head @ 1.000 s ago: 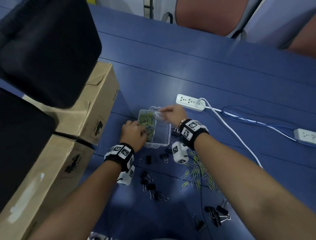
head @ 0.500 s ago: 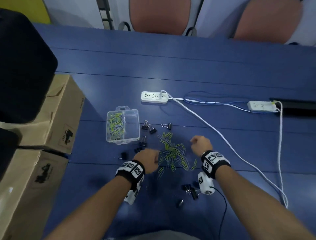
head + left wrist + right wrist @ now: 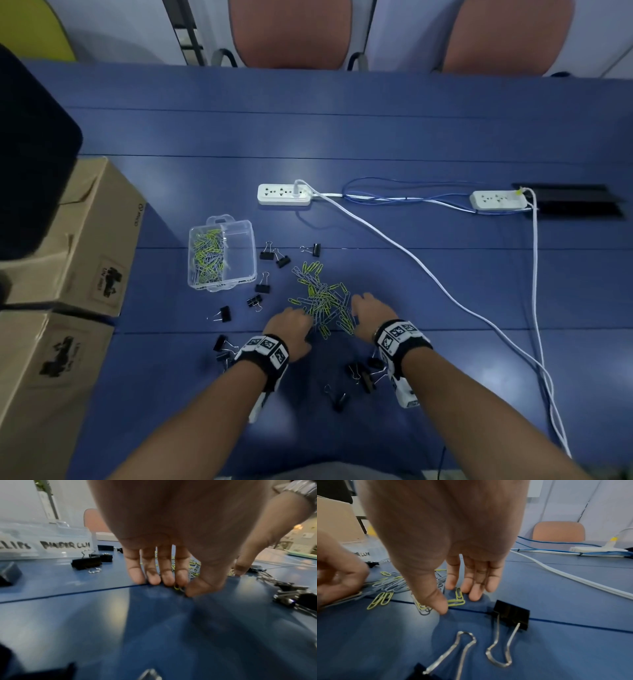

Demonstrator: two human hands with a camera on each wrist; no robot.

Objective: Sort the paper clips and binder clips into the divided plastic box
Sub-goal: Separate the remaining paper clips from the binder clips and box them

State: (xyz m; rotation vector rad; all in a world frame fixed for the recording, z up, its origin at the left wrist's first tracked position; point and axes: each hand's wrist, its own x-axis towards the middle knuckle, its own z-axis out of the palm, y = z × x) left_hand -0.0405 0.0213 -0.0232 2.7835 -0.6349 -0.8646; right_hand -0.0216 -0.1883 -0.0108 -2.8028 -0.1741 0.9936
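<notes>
Paper clips (image 3: 322, 301), yellow-green and grey-blue, lie in a loose heap on the blue table (image 3: 411, 137), right of the divided plastic box (image 3: 222, 254). Left hand (image 3: 291, 327) is palm down at the heap's near-left edge; in the left wrist view its fingertips (image 3: 153, 578) and thumb touch the table and pinch a yellow clip (image 3: 177, 587). Right hand (image 3: 368, 310) is at the heap's near-right edge, fingers (image 3: 475, 592) straight and pointing down at the table, thumb tip beside two yellow clips (image 3: 457, 599), gripping nothing. Box is clear, handwritten labels on its front wall; left compartment holds a heap of paper clips, right compartment looks bare. Black binder clips (image 3: 274, 257) with silver wire handles are scattered around the heap and near both wrists, all on the table
</notes>
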